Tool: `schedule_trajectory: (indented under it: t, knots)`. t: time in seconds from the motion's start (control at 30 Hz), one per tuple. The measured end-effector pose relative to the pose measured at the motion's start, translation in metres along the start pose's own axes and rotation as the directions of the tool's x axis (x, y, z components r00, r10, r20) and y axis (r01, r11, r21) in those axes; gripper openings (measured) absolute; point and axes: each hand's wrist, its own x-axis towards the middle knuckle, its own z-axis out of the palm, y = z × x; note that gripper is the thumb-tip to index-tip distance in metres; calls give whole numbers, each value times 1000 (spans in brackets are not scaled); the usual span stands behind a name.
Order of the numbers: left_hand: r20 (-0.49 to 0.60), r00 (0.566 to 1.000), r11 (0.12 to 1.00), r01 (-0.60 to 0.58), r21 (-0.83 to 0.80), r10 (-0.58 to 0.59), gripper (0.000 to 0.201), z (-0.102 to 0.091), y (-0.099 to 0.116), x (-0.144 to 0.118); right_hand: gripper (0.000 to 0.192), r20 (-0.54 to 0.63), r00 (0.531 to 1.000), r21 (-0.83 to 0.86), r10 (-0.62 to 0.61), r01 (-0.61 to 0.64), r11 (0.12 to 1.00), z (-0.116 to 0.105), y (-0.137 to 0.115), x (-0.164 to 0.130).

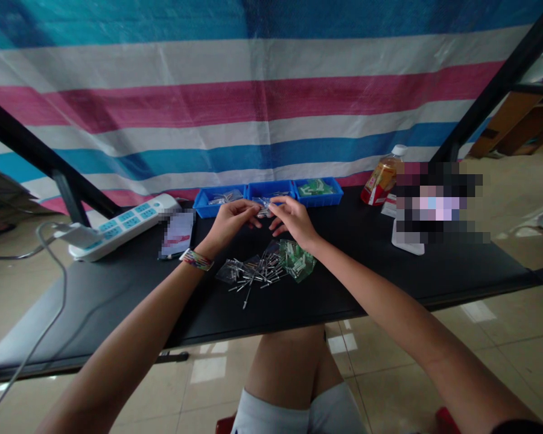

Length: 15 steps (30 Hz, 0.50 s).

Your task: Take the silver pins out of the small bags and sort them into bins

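Black surface point(389, 271) carries three blue trays point(269, 194), a pile of metal pins point(253, 274) and green parts point(298, 260). Above the pile, left hand point(230, 222) and right hand point(292, 220) pinch a small clear bag point(265, 210) between their fingers.

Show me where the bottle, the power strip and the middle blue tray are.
bottle point(382, 178): head view, on its orange label.
power strip point(123, 225): head view, on its white top with the sockets.
middle blue tray point(271, 188): head view, on its front rim.
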Motion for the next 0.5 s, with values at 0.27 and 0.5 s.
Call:
schedule_trajectory:
  t: [0.27, 0.5]
  knots:
    - [70, 997, 1000, 17, -3, -16, 38, 2, 1, -3, 30, -33, 999, 32, -28, 29, 999, 2, 2, 2]
    - [-180, 984, 998, -14, -63, 2, 31, -5, 0, 2, 30, -39, 999, -87, -32, 29, 996, 0, 1, 1]
